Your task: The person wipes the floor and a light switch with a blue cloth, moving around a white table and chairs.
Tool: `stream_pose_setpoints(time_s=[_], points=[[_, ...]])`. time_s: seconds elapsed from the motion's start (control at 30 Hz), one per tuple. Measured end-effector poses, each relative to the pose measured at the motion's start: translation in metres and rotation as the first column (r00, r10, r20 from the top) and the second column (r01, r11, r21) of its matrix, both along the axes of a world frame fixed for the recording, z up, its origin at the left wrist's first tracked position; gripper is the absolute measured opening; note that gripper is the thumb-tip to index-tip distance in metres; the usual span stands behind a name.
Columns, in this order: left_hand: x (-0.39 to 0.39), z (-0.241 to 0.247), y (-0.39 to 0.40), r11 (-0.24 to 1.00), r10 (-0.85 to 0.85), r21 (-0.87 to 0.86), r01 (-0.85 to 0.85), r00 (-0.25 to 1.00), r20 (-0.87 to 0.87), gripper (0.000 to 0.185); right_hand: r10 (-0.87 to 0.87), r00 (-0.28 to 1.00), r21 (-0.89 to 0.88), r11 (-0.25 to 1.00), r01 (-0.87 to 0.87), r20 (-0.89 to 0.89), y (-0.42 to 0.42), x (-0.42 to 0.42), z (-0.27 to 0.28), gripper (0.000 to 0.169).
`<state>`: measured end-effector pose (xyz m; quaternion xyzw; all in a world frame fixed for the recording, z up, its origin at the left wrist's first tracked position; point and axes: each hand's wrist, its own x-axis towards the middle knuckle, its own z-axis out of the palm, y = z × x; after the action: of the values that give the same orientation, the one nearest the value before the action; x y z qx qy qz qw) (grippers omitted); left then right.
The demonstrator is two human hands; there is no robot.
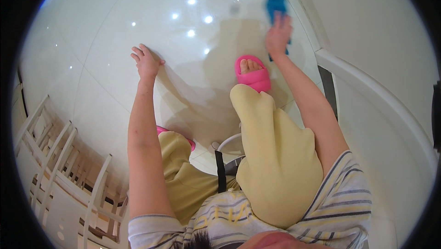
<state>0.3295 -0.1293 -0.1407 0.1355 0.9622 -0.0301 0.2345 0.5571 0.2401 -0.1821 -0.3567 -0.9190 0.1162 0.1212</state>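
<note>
My right hand point(278, 38) lies over a blue cloth point(276, 4) on the glossy pale tiled floor point(186, 80), near the base of the wall. The cloth shows ahead of the fingers and at the wrist; its middle is hidden, and both hand and cloth are slightly blurred. Off to the left, my left hand point(147, 64) is spread on or just above the floor, holding nothing. A pink slipper point(255, 78) on one foot stands just left of my right wrist. The other pink slipper point(191, 144) is mostly covered by a yellow trouser leg.
A white wall point(361, 18) runs along the right side, with a raised white trim point(368, 83) curving back from it. White wooden chairs or similar slatted furniture point(69, 176) crowd the lower left. A white curved frame part point(229, 140) shows between my legs.
</note>
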Motion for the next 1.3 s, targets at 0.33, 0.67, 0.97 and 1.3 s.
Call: stream_pose_setpoints(time_s=[0.33, 0.67, 0.97, 1.3], points=[[0.002, 0.002, 0.001, 1.0, 0.019, 0.014, -0.02, 1.0, 0.024, 0.106, -0.166, 0.965, -0.081, 0.985, 0.153, -0.201, 0.016, 0.001, 0.011, 0.044], [0.003, 0.004, 0.005, 0.997, 0.042, 0.065, -0.043, 0.999, 0.006, 0.106, 0.55, 0.791, -0.151, 0.787, -0.598, -0.268, -0.098, -0.061, 0.006, 0.059], [-0.011, -0.001, -0.029, 0.876, -0.193, 0.397, 0.274, 0.953, -0.234, 0.09, 0.888, 0.44, -0.175, 0.416, -0.892, -0.132, -0.174, -0.06, 0.018, 0.071], [0.111, 0.013, 0.022, 0.655, -0.505, 0.444, 0.611, 0.791, -0.345, 0.048, 0.604, 0.788, -0.301, 0.735, -0.608, -0.115, -0.139, -0.034, 0.03, 0.056]])
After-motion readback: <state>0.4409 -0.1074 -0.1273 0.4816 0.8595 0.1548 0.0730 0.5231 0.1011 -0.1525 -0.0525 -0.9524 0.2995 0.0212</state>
